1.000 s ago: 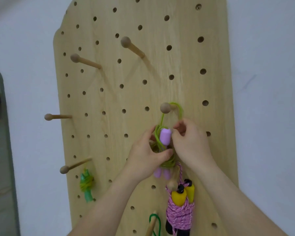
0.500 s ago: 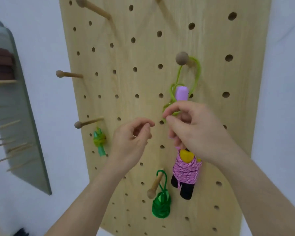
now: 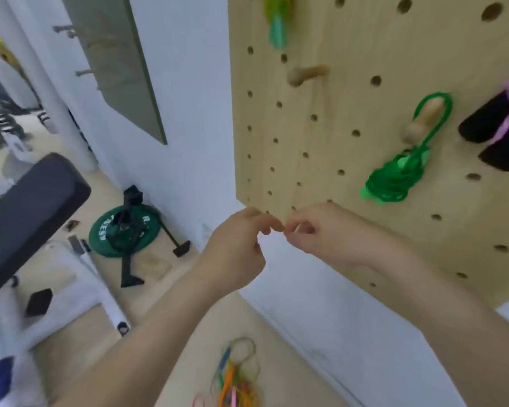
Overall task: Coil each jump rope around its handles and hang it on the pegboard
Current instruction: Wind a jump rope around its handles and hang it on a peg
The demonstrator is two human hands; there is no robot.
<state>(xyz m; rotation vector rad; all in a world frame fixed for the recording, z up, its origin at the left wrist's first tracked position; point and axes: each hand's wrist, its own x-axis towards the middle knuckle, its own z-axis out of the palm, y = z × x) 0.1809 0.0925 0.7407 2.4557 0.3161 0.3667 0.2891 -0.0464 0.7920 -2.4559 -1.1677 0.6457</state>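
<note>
Lying on the floor [image 3: 241, 324] under the pegboard's lower left corner was one tangle of loose jump ropes [image 3: 237, 380], orange, yellow and green strands mixed; how many ropes it held could not be told. Above it the two hands met in mid-air: the left hand [image 3: 235, 251] and the right hand [image 3: 323, 236] had their fingers curled and their tips almost touching. Whether anything thin was pinched between them could not be made out through the blur.

Beyond the hands, the pegboard [image 3: 321, 171] carried three coiled ropes. A dark green rope [image 3: 391, 180] hung by its loop from a peg [image 3: 423, 118] near the middle. A pink rope with black handles [image 3: 494, 127] was at the right edge, and a pale green rope [image 3: 276, 22] at the top edge. One bare peg [image 3: 304, 74] stood near the left edge.

The step in hand looked like fetching the next rope. It would go best to draw a single rope clear of the tangle and lay both handles side by side. The cord should then be wound snugly round them, leaving a loop free for the bare peg.
</note>
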